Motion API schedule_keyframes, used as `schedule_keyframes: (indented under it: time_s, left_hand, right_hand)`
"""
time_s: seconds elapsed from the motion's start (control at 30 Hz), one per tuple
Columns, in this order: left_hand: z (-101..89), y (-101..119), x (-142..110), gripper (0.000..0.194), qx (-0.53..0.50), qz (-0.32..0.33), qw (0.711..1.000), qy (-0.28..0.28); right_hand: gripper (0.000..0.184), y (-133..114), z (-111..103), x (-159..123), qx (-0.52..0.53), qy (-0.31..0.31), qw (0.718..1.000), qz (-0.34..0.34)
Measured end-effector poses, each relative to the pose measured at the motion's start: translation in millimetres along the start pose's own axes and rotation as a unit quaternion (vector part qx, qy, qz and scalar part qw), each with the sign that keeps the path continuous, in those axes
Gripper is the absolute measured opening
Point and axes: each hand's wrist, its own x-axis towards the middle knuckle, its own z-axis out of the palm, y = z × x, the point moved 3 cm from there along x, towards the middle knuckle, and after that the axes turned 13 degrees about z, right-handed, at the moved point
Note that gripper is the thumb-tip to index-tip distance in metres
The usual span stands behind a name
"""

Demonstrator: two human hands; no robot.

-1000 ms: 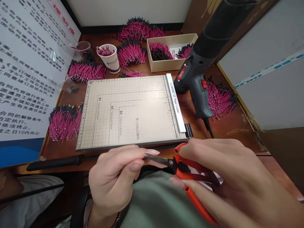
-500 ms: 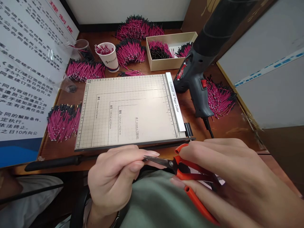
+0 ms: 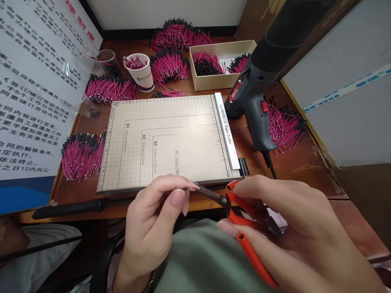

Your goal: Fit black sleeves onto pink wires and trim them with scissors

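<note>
My right hand (image 3: 287, 228) grips orange-handled scissors (image 3: 244, 219), whose dark blades point left toward my left hand. My left hand (image 3: 159, 228) is closed in a pinch at the blade tips, holding a small dark piece I cannot make out (image 3: 187, 189). Both hands hover over my lap, just in front of the paper cutter board (image 3: 168, 138) on the wooden desk.
A grey heat gun (image 3: 256, 101) stands right of the cutter. Bundles of pink wires with black ends (image 3: 81, 156) lie around it, more in a cardboard box (image 3: 220, 63) and a paper cup (image 3: 140, 73). The cutter's black lever handle (image 3: 70, 208) runs along the desk's front edge.
Both hands have risen slightly toward the cutter's front edge. The scissor blades now tilt up to my left fingertips, which have shifted on the small piece.
</note>
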Motion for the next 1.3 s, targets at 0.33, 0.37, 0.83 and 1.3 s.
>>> schedule_keyframes:
  time_s: [0.33, 0.37, 0.83, 1.3]
  left_hand:
    - [-1.2, 0.8, 4.1, 0.015, -0.015, 0.047, 0.998, -0.026]
    - [-1.0, 0.6, 3.9, 0.017, -0.018, 0.052, 0.998, -0.029]
    - [-2.7, 3.3, 3.8, 0.016, 0.005, 0.078, 0.996, -0.031]
    - [0.1, 4.7, 4.2, 0.021, -0.01, 0.038, 0.999, -0.024]
  right_hand:
    - [0.008, 1.3, -1.2, -2.6, -0.08, -0.03, 0.996, -0.024]
    - [0.007, 0.9, -2.0, -2.5, -0.083, -0.029, 0.996, -0.026]
    - [0.013, 1.5, -4.5, -1.5, -0.091, -0.042, 0.994, -0.035]
    - [0.008, 0.0, 0.3, 0.4, -0.063, -0.056, 0.996, -0.01]
